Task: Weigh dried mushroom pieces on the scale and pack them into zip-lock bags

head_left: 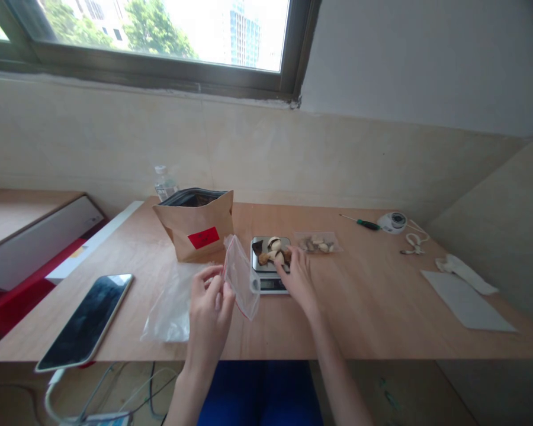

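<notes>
My left hand (209,307) pinches a small clear zip bag (241,276) by its edge and holds it up above the wooden table (364,313). My right hand (298,274) reaches onto a small digital scale (270,284), fingers closed around pale brown dried pieces (272,252) piled on its metal plate. A second small clear bag (318,243) with similar pieces lies flat just right of the scale. An open brown paper pouch (198,228) with a red label stands left of the scale.
A stack of clear bags (171,307) lies under my left hand. A phone (86,319) rests at the left table edge, a water bottle (164,182) behind the pouch. A screwdriver (363,222), small white camera (393,222), cloth and grey sheet (466,302) lie at right.
</notes>
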The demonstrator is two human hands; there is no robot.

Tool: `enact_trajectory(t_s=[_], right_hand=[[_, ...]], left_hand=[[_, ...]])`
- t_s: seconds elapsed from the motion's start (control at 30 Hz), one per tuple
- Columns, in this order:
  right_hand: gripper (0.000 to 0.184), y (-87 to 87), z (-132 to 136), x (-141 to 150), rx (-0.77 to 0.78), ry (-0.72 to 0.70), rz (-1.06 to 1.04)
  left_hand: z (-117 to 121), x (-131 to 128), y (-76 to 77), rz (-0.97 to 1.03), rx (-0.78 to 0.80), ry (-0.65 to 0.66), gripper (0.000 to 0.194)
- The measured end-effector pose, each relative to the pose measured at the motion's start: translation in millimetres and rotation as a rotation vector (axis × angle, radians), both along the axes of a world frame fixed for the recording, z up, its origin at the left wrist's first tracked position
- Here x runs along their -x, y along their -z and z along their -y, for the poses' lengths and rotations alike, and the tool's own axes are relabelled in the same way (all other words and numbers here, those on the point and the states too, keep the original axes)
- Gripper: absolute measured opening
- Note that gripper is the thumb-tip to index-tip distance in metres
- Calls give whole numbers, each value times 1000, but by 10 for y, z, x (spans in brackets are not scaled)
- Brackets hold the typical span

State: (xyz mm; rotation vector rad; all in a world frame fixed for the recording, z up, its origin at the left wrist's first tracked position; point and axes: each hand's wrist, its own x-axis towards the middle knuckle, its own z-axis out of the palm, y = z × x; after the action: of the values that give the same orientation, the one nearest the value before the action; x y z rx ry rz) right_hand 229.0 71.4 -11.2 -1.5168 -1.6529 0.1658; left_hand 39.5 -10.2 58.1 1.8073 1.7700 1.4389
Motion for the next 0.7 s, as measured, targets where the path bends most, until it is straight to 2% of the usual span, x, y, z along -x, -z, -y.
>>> enact_trajectory(t_s=[0.1,0.17,0.4,0.47,0.57,0.7], right_hand=[[33,168,-131,-18,10,29,42],[30,213,-140,-30,15,22,21],[26,139,-67,-136,32,36,-148],[26,45,-29,-155,15,74,-207],[29,-225,90,-115,-51,77,-298],[30,-649,315,107,-86,-53,-204]], left_hand=[[-23,17,9,0,-6,-1,19],[-28,11,20,-5,-7,16,18],[-128,-60,40,2,37,34,25],[-177,-87,51,-2,69,56,23],[-248,-131,71,-4,120,66,24],[-304,-178,75,-7,173,106,26]])
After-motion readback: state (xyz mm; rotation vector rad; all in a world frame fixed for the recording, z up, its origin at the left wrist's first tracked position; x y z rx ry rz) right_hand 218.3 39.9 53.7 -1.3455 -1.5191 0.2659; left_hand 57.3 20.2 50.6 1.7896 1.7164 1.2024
